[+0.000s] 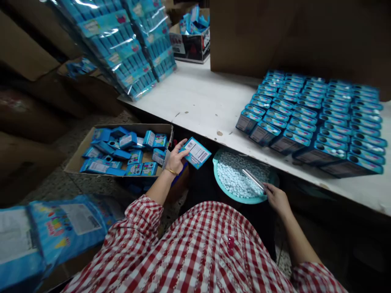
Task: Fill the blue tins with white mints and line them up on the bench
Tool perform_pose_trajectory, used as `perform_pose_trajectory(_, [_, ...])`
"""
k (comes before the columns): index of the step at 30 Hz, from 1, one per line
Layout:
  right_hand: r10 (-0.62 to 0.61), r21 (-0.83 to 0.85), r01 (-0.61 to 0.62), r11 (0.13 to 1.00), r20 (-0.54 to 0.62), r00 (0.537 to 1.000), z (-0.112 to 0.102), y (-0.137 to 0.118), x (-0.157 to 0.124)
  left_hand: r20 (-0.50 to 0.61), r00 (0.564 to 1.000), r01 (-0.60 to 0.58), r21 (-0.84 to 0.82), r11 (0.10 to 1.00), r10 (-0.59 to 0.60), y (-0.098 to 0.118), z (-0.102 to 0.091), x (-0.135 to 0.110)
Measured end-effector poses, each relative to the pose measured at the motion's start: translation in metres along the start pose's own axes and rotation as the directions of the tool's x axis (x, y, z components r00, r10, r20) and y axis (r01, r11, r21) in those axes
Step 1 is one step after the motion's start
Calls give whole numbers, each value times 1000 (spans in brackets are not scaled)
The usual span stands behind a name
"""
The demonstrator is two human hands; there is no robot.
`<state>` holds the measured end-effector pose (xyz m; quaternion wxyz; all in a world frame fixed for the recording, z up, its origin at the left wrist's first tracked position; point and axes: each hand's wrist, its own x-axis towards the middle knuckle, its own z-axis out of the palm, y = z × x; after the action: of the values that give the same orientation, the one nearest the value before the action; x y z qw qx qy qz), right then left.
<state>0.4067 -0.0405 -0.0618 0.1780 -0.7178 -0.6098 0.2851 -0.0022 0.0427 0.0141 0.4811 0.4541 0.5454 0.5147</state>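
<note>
Two bare hands meet at centre frame. One, the left hand, clamps a small blue carton by its edge, just left of a teal basin of white pellets. The right hand pinches what may be a clear tube, dipped among the pellets, seemingly scooping.

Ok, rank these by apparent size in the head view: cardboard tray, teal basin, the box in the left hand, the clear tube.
1. cardboard tray
2. teal basin
3. box, in the left hand
4. clear tube, in the right hand, thinnest by far
</note>
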Motion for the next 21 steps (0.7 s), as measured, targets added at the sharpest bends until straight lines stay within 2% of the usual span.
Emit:
perform_pose_trajectory(3, [27, 0, -27, 1000, -1, 1000, -6, 13, -3, 110, 957, 286, -188, 940, -269, -19, 7, -8])
perform_pose_trajectory(6, [43, -11, -42, 999, 17, 999, -4, 17, -3, 192, 879, 473, -233, 850, -436, -37, 10, -31])
perform_pose_trajectory(8, [40, -35, -39, 999, 32, 999, -2, 14, -2, 305, 807, 567, -160, 808, -506, -49, 9, -52])
perform_pose_trajectory(10, [35, -95, -30, 995, 45, 998, -1, 7, -1, 448, 701, 619, 3, 786, -554, -60, 2, -71])
perform_pose_trajectory(12, [50, -207, -37, 978, 58, 997, -4, 0, -1, 555, 604, 587, 177, 790, -572, -68, -8, -79])
perform_pose_trajectory(15, [79, -386, -41, 922, 82, 994, -16, -6, -1, 668, 493, 407, 389, 826, -557, -69, -21, -67])
perform_pose_trajectory(18, [76, -477, 1, 879, 142, 987, -30, -3, -2, 742, 309, 198, 562, 803, -595, -63, -24, -48])
perform_pose_trajectory(19, [80, -489, 9, 872, 160, 984, -32, 1, -1, 738, 263, 138, 609, 781, -621, -61, -24, -44])
perform_pose_trajectory(20, [86, -491, 14, 871, 181, 980, -34, 7, 0, 724, 238, 79, 650, 756, -648, -60, -22, -41])
perform_pose_trajectory(21, [80, -485, 24, 874, 192, 978, -35, 13, 2, 705, 241, 23, 683, 730, -667, -60, -21, -39])
